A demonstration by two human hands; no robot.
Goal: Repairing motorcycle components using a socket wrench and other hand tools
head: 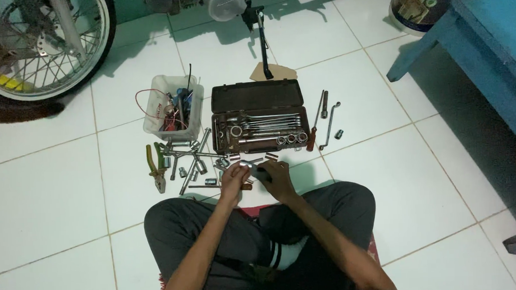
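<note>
Sitting cross-legged on the tiled floor [53,186], I have both hands together just above my knees. My left hand [234,177] is closed around the end of a short chrome socket piece [248,163], and my right hand [274,179] grips a dark part against it; whether the two pieces are joined yet I cannot tell, since my fingers cover the meeting point.

As I judge it, the work is midway. The brown tool case [260,116] lies open just in front of my hands, with wrenches and a row of sockets seated inside. Many loose sockets and a T-handle wrench [181,156] are spread on the tiles to the left of my hands, beside yellow-handled pliers [154,166]. A clear plastic tub [173,105] of screwdrivers and red wire stands left of the case. Two long bars [324,122] lie to the case's right.

The floor is white glazed tile with grey grout. A motorcycle wheel [43,44] stands at upper left, its side stand [264,44] resting on a scrap of card, and a blue bench [483,45] fills the upper right.
</note>
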